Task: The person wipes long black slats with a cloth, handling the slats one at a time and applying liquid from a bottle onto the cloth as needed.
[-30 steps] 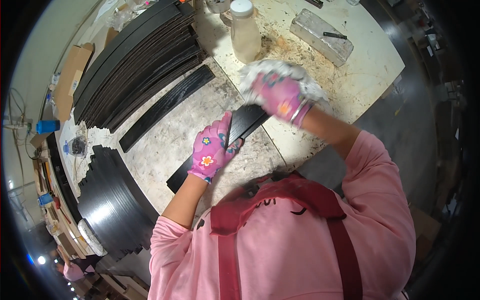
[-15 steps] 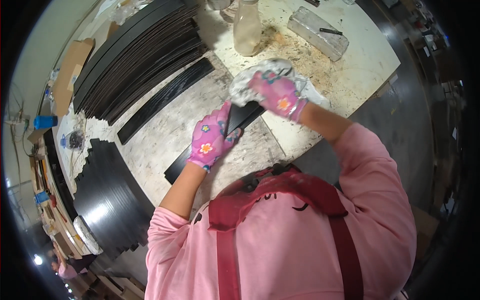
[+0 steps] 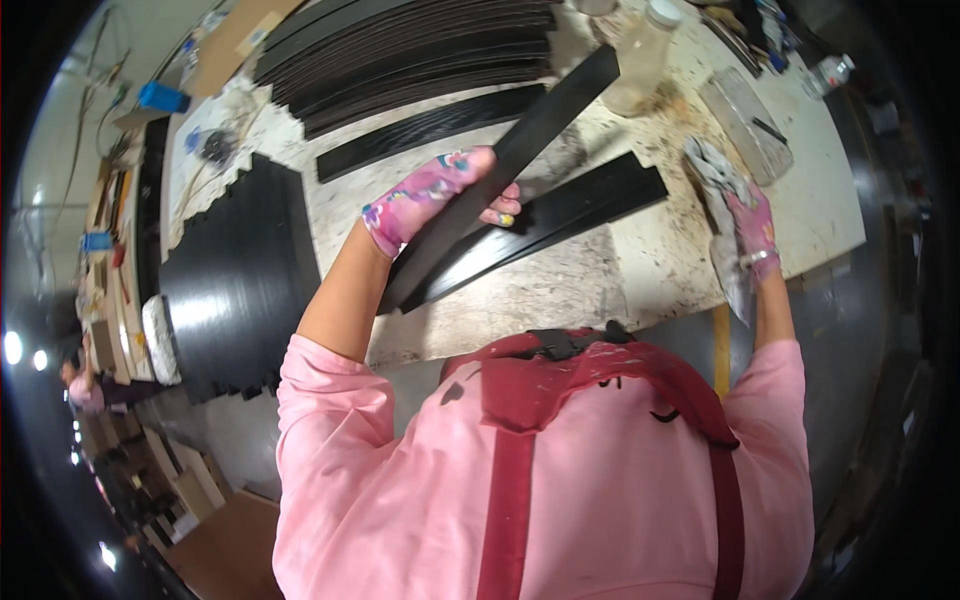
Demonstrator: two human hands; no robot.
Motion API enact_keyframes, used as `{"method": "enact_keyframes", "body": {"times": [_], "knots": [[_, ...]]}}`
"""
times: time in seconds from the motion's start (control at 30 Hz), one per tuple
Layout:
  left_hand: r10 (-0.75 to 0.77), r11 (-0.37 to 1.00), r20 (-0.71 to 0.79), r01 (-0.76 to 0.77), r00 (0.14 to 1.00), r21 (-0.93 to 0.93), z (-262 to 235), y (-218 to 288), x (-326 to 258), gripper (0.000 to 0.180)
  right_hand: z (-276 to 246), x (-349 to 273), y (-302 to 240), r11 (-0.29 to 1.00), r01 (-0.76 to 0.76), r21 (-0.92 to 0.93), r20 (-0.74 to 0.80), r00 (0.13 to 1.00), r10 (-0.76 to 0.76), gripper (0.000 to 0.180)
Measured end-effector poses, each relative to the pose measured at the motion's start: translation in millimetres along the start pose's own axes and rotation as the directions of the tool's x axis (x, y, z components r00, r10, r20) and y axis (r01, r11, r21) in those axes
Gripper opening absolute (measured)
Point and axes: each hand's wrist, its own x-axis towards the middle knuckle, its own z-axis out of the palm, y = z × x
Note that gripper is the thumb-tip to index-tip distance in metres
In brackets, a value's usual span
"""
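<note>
My left hand, in a pink flowered glove, grips a long flat black strip and holds it tilted above the table. Beneath it lie a couple of similar black strips, one overlapping the other. My right hand, gloved the same way, is off to the right near the table edge, closed on a crumpled whitish rag with dark stains. Another black strip lies by itself beyond my left hand.
A big stack of black strips fills the far side, and a fanned pile stands at the left. Far right are a cloudy bottle, a grey block with a small black piece on it, and a clear bottle.
My left hand has lifted a black strip at a slant, uncovering strips below. My right hand has moved with the rag from the strip to the right. The view has shifted.
</note>
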Motion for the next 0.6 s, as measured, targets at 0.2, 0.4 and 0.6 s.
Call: {"method": "enact_keyframes", "body": {"times": [0.2, 0.4, 0.6], "knots": [[0.061, 0.893, -0.016, -0.062, 0.998, -0.446, -13, -7, -35, 0.071, 8, -9, -11, 0.973, 0.073, 0.219, 0.000, 0.997, -0.075, 0.036], [0.135, 0.809, -0.143, -0.192, 0.980, -0.555, -18, -26, -63, 0.065, 33, -17, -43, 0.950, 0.180, 0.256, 0.120, 0.969, -0.216, 0.025], [0.301, 0.949, -0.699, -0.128, 0.649, 0.289, -52, -31, -144, 0.053, 39, -27, -35, 0.926, 0.351, 0.141, 0.201, 0.905, -0.374, 0.030]]}}
